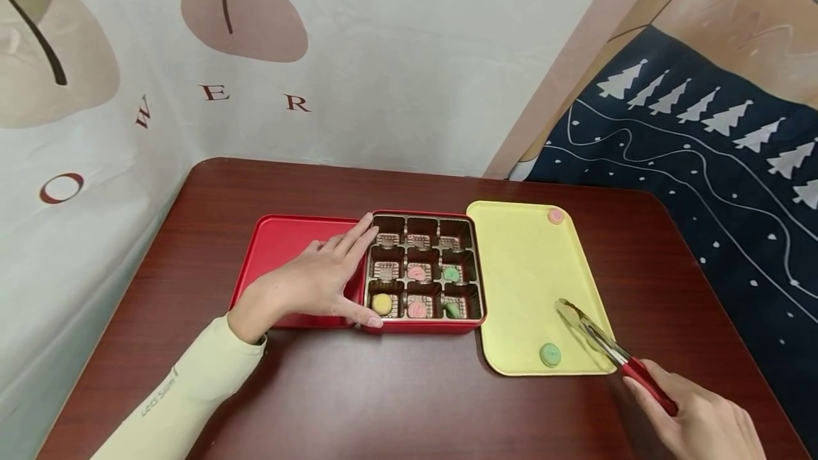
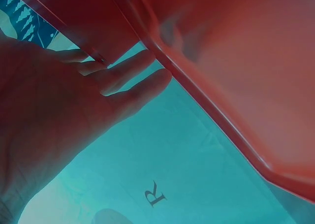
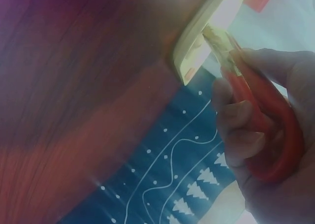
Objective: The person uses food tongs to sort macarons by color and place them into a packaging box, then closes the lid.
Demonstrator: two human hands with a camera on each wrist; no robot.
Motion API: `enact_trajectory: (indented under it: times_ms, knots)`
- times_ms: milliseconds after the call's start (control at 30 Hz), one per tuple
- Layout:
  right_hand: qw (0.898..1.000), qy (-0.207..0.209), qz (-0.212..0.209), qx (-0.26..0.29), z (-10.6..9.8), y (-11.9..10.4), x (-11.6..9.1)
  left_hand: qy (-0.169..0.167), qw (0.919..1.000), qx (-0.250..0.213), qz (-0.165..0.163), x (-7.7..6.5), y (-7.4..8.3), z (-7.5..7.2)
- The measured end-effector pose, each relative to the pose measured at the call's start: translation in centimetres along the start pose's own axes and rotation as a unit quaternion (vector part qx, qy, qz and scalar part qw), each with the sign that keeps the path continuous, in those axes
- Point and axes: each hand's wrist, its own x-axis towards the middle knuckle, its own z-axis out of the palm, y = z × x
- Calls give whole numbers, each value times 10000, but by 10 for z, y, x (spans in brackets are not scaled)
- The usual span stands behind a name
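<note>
My left hand (image 1: 319,272) lies along the left side of a red box (image 1: 422,327), fingers extended at its upper left edge and thumb at the lower left corner. Compartments divide the box's inside. A yellow disc (image 1: 381,304) sits in its lower left one. Pink discs (image 1: 417,309) are in the middle and lower middle ones. Green discs (image 1: 451,273) occupy the middle right and lower right ones, the latter tilted. My right hand (image 1: 703,410) grips red-handled metal tongs (image 1: 648,383), also visible as red handles (image 3: 290,130) in the right wrist view. Their tips are over a yellow tray (image 1: 517,268), holding nothing visible.
A green disc (image 1: 550,355) lies near the tray's front edge and a pink disc (image 1: 556,216) in its far right corner. Left of the box, a red lid-like tray (image 1: 281,247) lies partly under my left hand. Printed cloth (image 1: 396,91) hangs behind the brown table (image 1: 383,389).
</note>
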Motion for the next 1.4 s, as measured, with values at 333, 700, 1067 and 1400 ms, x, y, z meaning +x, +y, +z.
enact_trajectory:
  times_ms: [333,700,1067,1400]
  knots:
    - [9993,-24,-225,281,8,-1,8,10,10000,-10,-34,-2,2,-3]
    - [9971,-529,256,490,16,-9,23,54,10000,54,-12,-2,1,-1]
    - [9963,-23,-286,810,20,-15,46,86,9999,129,-23,-2,4,-3]
    - [9923,241,-670,1011,17,-24,77,31,9999,77,-108,-2,2,-4]
